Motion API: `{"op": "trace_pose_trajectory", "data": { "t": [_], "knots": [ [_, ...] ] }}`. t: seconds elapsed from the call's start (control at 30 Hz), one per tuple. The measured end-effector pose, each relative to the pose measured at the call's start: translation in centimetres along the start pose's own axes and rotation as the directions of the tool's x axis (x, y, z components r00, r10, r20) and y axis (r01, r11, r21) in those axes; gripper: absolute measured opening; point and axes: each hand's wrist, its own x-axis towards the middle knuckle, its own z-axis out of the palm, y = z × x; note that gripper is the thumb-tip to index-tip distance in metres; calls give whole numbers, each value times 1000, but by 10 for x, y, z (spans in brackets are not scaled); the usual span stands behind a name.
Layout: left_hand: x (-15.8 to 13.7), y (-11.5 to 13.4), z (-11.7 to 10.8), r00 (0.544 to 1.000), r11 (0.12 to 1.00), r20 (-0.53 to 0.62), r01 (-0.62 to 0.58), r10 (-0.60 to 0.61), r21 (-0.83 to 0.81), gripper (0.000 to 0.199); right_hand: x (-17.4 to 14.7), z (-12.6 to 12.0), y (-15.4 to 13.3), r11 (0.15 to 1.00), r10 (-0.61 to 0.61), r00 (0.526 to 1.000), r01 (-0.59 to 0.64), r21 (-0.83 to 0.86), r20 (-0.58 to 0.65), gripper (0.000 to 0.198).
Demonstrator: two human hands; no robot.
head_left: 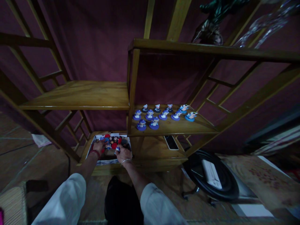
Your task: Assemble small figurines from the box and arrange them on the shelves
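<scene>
On the lower wooden shelf stands an open white box point(107, 162) holding several small toy figurines point(115, 139), some of them red. My left hand point(99, 147) reaches into the box at its left side, over the figurines; its fingertips are partly hidden among them. At the box's right side my right hand point(124, 154) is closed around a small blue-and-white figurine point(117, 150). Up and to the right, several figurines with purple bases point(154, 123) stand in rows on the middle shelf, beside black-and-white ones point(157, 108) and ones on blue bases point(191, 116).
A phone point(171, 142) lies on the lower shelf, right of the box. An upper-left shelf point(79, 93) juts out above the box. A green sculpture point(212, 22) stands on the top shelf. A black round stool point(225, 184) with a white packet sits at right.
</scene>
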Motion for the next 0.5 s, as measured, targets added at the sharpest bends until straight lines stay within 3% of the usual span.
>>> {"op": "trace_pose_trajectory", "data": {
  "t": [0.27,0.5],
  "knots": [
    [-26,-1,-5,988,996,135,60,-69,72,6,2,-4,9,992,-77,997,75,101,24,33],
    [-47,-13,11,962,961,248,47,-118,272,7,-3,-11,16,996,-93,995,93,17,22,34]
  ]
}}
